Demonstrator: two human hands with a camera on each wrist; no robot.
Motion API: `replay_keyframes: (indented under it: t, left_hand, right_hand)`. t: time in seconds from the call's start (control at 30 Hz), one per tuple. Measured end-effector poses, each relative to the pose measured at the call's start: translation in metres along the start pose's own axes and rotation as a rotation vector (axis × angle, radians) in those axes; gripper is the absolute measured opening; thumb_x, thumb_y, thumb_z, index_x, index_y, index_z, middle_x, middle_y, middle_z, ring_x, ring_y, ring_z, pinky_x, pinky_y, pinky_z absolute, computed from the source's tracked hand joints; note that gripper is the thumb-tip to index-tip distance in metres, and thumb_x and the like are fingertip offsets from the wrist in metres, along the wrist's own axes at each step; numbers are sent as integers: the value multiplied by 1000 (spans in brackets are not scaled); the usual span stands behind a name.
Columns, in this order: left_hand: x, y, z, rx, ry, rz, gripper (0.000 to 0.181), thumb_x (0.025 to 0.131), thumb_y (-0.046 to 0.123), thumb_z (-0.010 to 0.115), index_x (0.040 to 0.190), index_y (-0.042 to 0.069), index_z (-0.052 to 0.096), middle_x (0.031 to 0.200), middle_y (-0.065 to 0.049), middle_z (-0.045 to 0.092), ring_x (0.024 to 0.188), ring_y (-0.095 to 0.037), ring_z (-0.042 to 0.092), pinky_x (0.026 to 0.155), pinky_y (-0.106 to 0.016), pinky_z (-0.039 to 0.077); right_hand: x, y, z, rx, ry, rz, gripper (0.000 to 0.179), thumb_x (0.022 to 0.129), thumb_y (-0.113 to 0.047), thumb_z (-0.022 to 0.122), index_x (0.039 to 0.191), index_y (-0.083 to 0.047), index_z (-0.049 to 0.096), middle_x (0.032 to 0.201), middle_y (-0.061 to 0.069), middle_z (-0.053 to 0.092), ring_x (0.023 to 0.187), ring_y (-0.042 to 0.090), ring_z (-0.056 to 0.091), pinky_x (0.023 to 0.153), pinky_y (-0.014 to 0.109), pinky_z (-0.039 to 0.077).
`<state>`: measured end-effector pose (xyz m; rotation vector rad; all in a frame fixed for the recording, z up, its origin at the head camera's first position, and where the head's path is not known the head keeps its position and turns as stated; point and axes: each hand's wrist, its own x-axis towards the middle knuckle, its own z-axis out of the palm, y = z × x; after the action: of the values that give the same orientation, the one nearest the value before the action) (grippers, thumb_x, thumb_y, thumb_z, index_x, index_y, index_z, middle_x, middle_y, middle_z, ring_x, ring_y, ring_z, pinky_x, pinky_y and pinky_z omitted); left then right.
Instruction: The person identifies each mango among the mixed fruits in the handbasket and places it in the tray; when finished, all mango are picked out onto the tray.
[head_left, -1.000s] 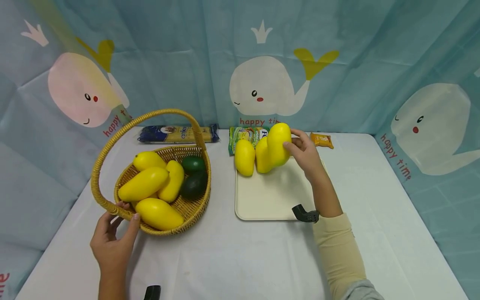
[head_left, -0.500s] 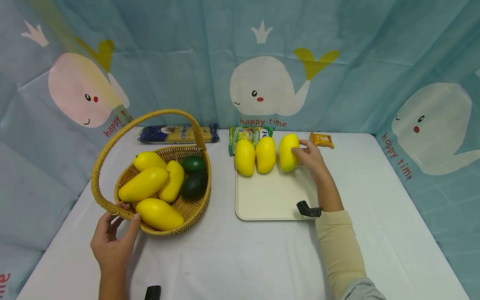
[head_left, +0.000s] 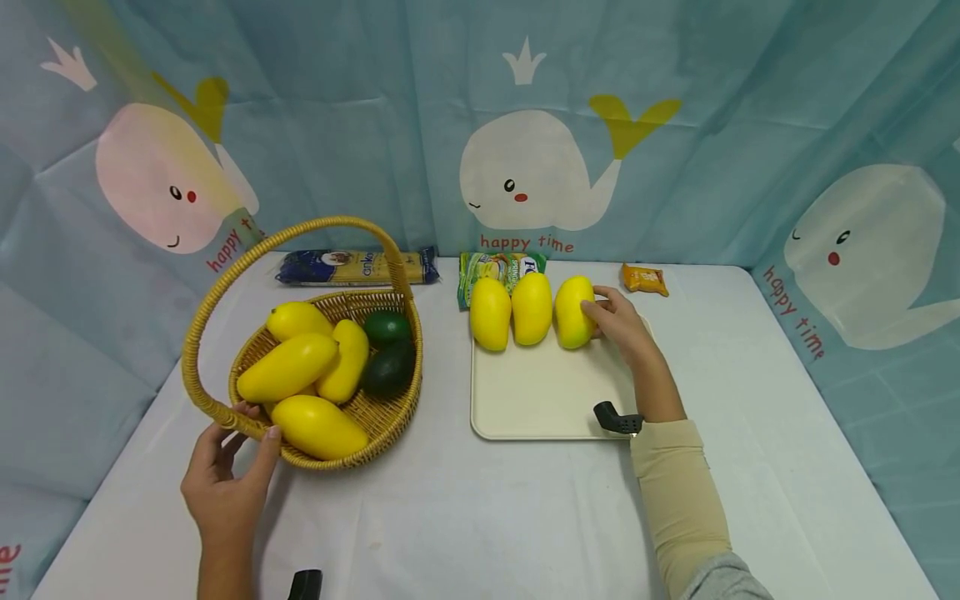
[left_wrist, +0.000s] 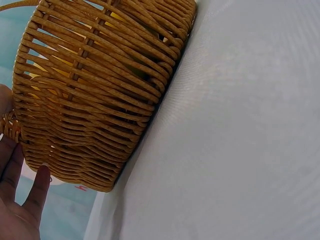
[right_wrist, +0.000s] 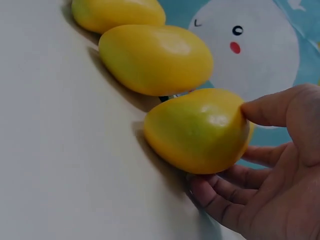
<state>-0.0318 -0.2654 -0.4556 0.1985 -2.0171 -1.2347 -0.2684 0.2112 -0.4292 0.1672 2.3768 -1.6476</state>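
Three mangoes (head_left: 532,309), right grip (head_left: 621,323) pinching the rightmost mango (head_left: 572,315), left grip (head_left: 227,492) holding basket (left_wrist: 95,90)

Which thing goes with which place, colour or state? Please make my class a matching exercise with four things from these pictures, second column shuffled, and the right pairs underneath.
Things
1. Left hand
2. Right hand
3. Tray
4. Two dark green fruits

Descriptions
A. Cream-coloured
B. Inside the basket
C. Holding a yellow mango
D. Gripping the basket

Pairs: 1-D, 2-C, 3-A, 4-B
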Motion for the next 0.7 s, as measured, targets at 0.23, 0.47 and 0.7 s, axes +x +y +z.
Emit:
replay_keyframes:
  t: [0.23,0.47,0.7]
  left_hand:
    - [0,1,0,-6,-1,0,51,82,-9,75,131,-5,61,121,-19,64,116,-20,58,101,-23,48]
    - [0,0,0,-7,8,5,50,82,-10,75,130,-4,62,120,-18,65,115,-21,59,100,-22,49]
    - [0,0,0,-21,3,10,50,81,-10,75,129,-5,62,121,-19,64,115,-21,59,100,-24,49]
  right_hand:
    - [1,2,2,67,-26,-28,58,106,-29,50,157,-10,28,145,23,45,118,32,51,99,44,51]
    - [1,1,3,71,-24,-42,57,107,-28,50,158,-13,29,145,22,44,120,33,50,99,45,51]
    - [3,5,1,97,-14,-32,65,104,-30,55,158,-10,25,147,23,42,126,36,50,100,45,53]
